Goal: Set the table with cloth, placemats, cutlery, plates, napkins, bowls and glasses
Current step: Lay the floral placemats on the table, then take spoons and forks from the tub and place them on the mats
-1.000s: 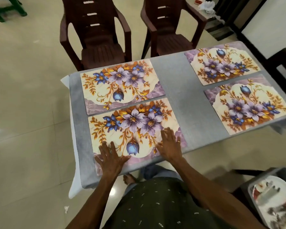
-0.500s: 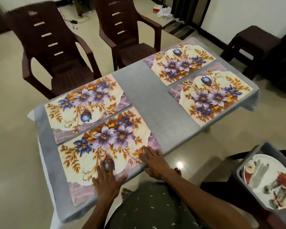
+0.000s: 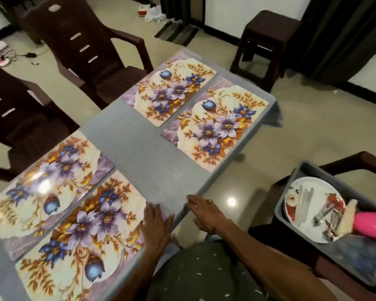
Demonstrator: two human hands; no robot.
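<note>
With the grey cloth [image 3: 143,153] spread over the bench and four floral mats laid in two pairs, the nearest mat [image 3: 78,233] lies under the left hand [image 3: 155,224], whose straight fingers rest flat on its right end where it meets bare cloth. The right hand [image 3: 204,213] hovers at the bench's near edge, fingers loosely extended and holding nothing; neither grip is closed on anything. The next things to lay, judging by the task, sit in the grey tub [image 3: 291,192] on a chair off to the person's right: a plate [image 3: 308,205] with cutlery [image 3: 326,216] on it, beside something pink [image 3: 371,224]. The tub lies to the right of both hands and clear of the bench, so the right hand is plainly the nearer one. The cutlery's long axis runs roughly diagonally, though blur hides which pieces are there.
</note>
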